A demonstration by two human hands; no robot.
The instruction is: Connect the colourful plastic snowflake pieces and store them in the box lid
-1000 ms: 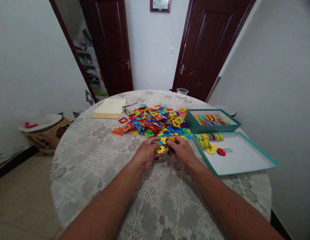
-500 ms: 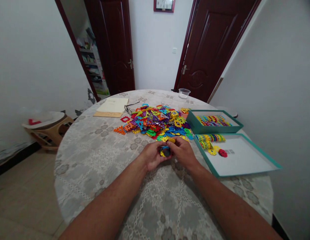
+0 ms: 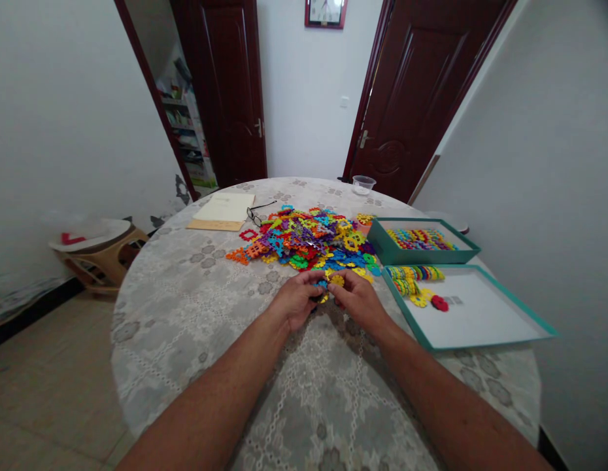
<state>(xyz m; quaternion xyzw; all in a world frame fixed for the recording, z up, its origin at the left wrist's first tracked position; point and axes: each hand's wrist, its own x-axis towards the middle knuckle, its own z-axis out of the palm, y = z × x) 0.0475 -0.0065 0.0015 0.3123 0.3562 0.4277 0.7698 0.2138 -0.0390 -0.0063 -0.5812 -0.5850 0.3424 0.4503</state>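
Note:
Both my hands meet over the near edge of a heap of plastic interlocking pieces (image 3: 304, 239) in many colours. My left hand (image 3: 295, 302) is closed on blue and yellow notched discs (image 3: 322, 286), partly covered by its fingers. Pinched in my right hand (image 3: 359, 297) is a yellow notched disc (image 3: 337, 280), held right beside the blue one. Whether the discs are joined I cannot tell. Rows of stacked discs (image 3: 414, 273) lie in the shallow lid to the right, with loose yellow discs (image 3: 418, 298) and a red disc (image 3: 440, 303) near them.
A green-edged lid (image 3: 485, 320) lies at the right, below a green box (image 3: 416, 255) holding rows of discs. Farther back are a clear plastic bowl (image 3: 363, 184), eyeglasses (image 3: 255, 216) and a notebook (image 3: 224, 207). A patterned cloth (image 3: 196, 314) covers the round table.
My fingers have shifted on the discs, and the yellow disc in my right hand now shows its flat face. The camera view has moved slightly.

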